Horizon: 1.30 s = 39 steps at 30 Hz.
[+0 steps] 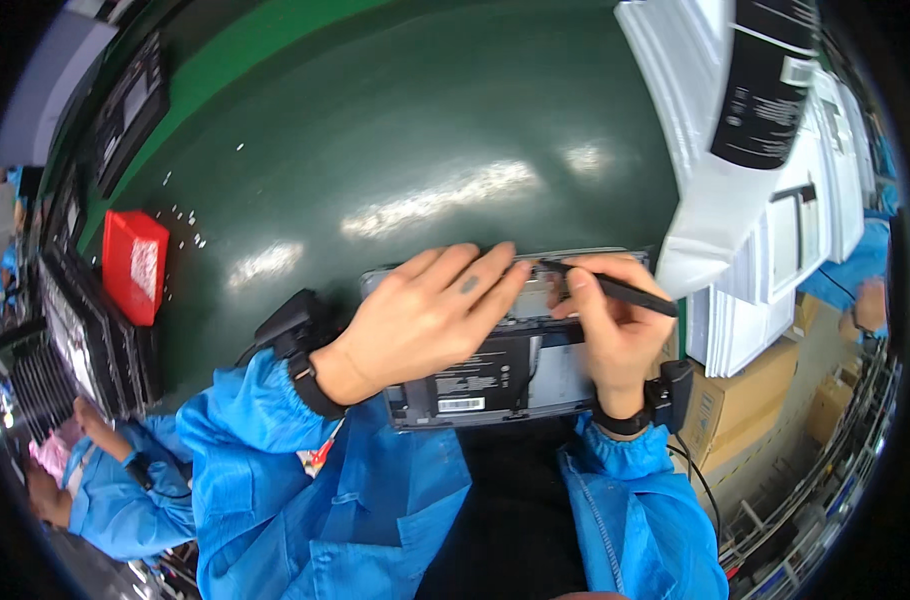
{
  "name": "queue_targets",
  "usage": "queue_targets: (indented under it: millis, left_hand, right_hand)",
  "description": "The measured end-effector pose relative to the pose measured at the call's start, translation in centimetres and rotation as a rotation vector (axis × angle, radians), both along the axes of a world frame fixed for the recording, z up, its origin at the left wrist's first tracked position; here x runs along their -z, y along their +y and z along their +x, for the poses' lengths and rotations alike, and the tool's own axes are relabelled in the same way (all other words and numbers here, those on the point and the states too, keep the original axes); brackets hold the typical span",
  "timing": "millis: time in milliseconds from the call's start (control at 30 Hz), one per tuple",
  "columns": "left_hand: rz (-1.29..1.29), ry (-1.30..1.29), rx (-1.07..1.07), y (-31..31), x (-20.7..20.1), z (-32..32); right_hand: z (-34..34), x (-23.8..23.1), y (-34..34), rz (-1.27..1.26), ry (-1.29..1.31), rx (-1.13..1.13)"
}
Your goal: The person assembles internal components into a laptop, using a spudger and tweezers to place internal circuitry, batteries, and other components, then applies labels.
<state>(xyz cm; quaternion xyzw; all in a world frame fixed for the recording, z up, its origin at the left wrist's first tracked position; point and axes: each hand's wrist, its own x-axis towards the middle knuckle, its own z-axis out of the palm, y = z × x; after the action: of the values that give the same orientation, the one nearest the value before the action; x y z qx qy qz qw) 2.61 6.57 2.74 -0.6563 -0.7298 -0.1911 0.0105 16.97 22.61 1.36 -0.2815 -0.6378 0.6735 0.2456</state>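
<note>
In front of me, close to my body, lies an opened flat electronic device, like a laptop base (405,400), with its inside facing up. A black battery (480,380) with a white label fills part of its near side. My left hand (430,310) lies over the device's left and far part, fingers stretched out, fingertips near the tool's tip. My right hand (610,320) grips a slim black tapered tool (640,293), its narrow tip at the device's far edge. Whether it is tweezers or a pry stick I cannot tell. Both hands hide much of the device's inside.
A red bin (135,265) stands at the left, beside scattered small white bits (190,218). Black flat parts (85,320) are stacked left of it. White sheets (745,330) pile up at right, above a cardboard box (750,400). Co-workers in blue sit at both sides.
</note>
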Motion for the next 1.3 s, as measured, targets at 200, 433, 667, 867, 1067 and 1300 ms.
queue_targets:
  millis: [200,433,667,867,1067,1300]
  left_hand:
    - [0.176,0.008,-0.011,-0.1,1.7,0.1]
    - [0.192,-0.032,-0.019,-0.6,2.2,0.2]
    - [0.180,-0.028,-0.024,-0.8,2.2,0.2]
    - [0.186,-0.039,-0.022,-0.7,2.2,0.4]
    - [0.172,-0.092,-0.100,-0.7,1.7,-0.2]
    - [-0.141,-0.272,-0.478,-3.1,-1.7,-2.3]
  right_hand:
    - [0.1,-0.4,0.5,0.242,-0.080,-0.111]
    - [-0.6,-0.5,-0.4,0.288,-0.157,-0.109]
    - [0.0,-0.2,0.0,0.218,-0.106,-0.090]
    - [-0.1,-0.2,0.0,0.365,-0.117,-0.117]
    - [-0.5,-0.4,-0.3,0.231,-0.071,-0.051]
    - [-0.4,-0.4,-0.1,0.181,-0.061,-0.047]
